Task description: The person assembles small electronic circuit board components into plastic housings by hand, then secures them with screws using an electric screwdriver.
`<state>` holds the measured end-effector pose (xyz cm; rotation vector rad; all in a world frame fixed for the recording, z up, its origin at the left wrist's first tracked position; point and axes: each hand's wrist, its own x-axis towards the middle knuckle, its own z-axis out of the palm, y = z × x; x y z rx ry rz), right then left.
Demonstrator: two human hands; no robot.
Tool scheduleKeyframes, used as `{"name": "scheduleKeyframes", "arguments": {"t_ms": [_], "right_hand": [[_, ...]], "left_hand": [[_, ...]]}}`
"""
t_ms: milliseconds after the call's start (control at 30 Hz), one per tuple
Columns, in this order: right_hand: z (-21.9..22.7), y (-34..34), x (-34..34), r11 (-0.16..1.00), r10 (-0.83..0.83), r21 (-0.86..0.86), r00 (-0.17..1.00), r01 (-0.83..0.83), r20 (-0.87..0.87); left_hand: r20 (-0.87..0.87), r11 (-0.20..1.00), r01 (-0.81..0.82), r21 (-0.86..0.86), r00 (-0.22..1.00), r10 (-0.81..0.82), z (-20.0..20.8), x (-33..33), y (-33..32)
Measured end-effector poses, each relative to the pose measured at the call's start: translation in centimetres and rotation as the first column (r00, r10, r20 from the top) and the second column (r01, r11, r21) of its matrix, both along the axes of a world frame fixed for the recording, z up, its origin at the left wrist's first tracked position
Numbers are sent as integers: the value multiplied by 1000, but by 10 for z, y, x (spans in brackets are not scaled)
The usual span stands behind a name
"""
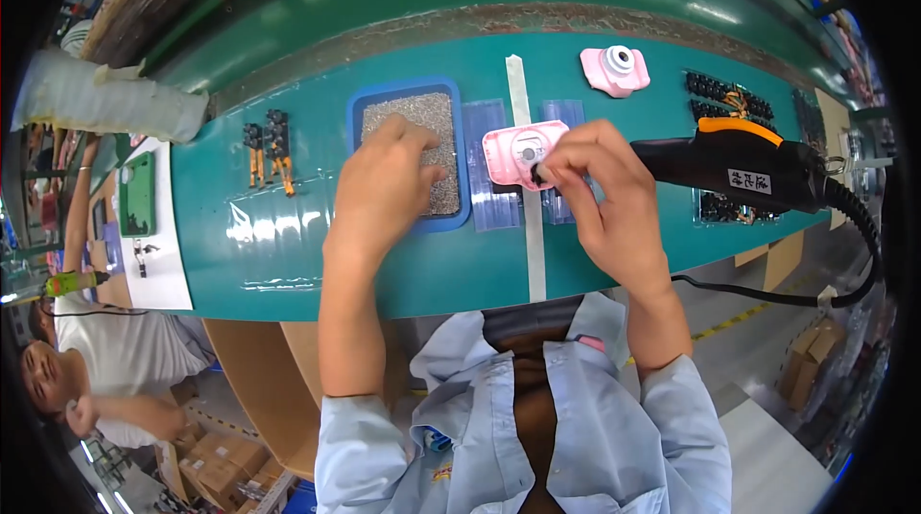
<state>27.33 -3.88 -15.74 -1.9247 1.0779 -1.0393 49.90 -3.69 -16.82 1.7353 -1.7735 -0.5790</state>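
My left hand [386,178] reaches over a blue-rimmed tray [464,154] filled with tiny grey-brown metal pieces [443,116], probably screws. Its thumb and index finger are apart, with nothing visible between them; the other fingertips are hidden. A pink plastic camera shell [498,154] lies with its inside facing up, right of the tray. Over the shell's right side, my right hand [609,198] pinches a small black part [538,172], probably a lens module, mostly covered by the fingers. Clear plastic strips [491,207] lie under and beside the shell.
A black electric screwdriver [734,169] with an orange lever lies beyond my right hand. A pink toy camera [614,70] sits at the back right. Black modules with orange ribbons [276,145] lie at left, more at right. Another person [115,370] is at lower left.
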Motion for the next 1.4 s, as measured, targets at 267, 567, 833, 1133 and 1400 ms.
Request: {"name": "scheduleKeyframes", "arguments": {"t_ms": [267, 567, 833, 1133, 1400], "right_hand": [[-29, -42, 5, 981, -85, -192, 969, 40, -232], [-38, -46, 11, 980, -101, -192, 952, 45, -290], [-39, -44, 13, 967, -141, -249, 929, 55, -341], [-33, -45, 14, 923, -210, -381, 888, 42, -410], [-32, -40, 19, 893, -292, -443, 846, 75, -445]], "left_hand": [[-66, 994, -35, -105, 997, 28, -36, 12, -7], [-200, 991, -116, -62, 975, 101, -30, 3, -6], [-216, 990, -137, -14, 968, 131, -27, 2, -7], [-166, 990, -125, -68, 980, 113, -33, -2, -9], [-217, 978, -186, 94, 955, 202, -31, -3, -6]]}}
